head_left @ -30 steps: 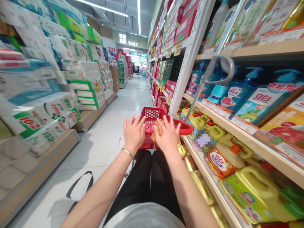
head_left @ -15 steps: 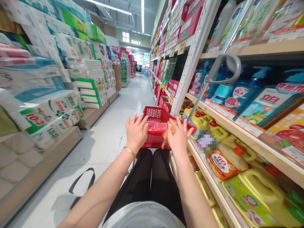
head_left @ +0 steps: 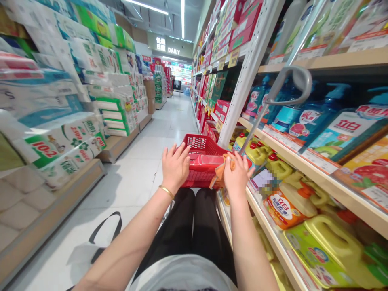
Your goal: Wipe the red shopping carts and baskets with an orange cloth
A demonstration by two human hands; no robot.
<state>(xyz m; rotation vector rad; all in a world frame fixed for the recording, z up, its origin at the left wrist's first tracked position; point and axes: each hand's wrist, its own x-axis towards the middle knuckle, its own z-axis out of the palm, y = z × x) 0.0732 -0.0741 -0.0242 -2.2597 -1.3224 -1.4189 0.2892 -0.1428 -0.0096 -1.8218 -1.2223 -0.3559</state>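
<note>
My left hand [head_left: 175,167], a gold bangle on its wrist, is held out with the fingers spread and nothing in them. It overlaps the left side of a red shopping basket [head_left: 201,159], beyond my knees. At the basket's right side, my right hand [head_left: 235,177] pinches an orange cloth [head_left: 217,178], part of which hangs down left of the fingers. Behind that hand, the basket's long metal pole [head_left: 251,131] rises to a grey loop handle [head_left: 274,91]. Some of the basket's right end is covered by my right hand.
Close on my right, shelves [head_left: 318,159] hold pump bottles [head_left: 306,113] and yellow detergent jugs [head_left: 330,250]. A phone-like device [head_left: 262,180], partly blurred out, rests at the lower shelf. Tissue packs [head_left: 63,141] are stacked on the left. A grey bag [head_left: 81,256] lies on the floor.
My right hand has moved slightly right and its fingers have drawn together on the orange cloth, which now shows more bunched up. My left hand stays almost in place, fingers spread.
</note>
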